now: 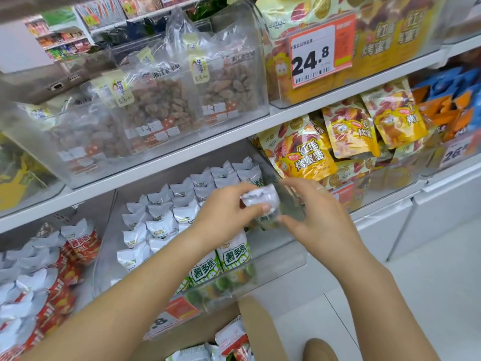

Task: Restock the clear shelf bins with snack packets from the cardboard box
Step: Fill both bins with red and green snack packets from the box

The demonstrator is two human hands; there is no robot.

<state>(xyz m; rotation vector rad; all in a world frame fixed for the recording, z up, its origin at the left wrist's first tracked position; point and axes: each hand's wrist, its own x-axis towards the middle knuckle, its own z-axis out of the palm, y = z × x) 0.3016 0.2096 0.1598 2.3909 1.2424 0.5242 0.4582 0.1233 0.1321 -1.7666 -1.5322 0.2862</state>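
From the head camera, both hands meet over the right rear corner of the clear bin [281,259] of green-and-white packets: the left hand [226,214] pinches a small silvery snack packet [260,199] with curled fingers, and the right hand [315,217] curls its fingers against the packet's lower end. The packet looks light, soft and crinkly, likely slick, so holding it by its crimped ends seems safest; more packets wait in the cardboard box [263,332] below

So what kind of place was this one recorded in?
Most likely a snack aisle in a shop: white shelves carry clear bins of packaged snacks, a 24.8 price tag hangs on one, and a cardboard box of stock sits below.
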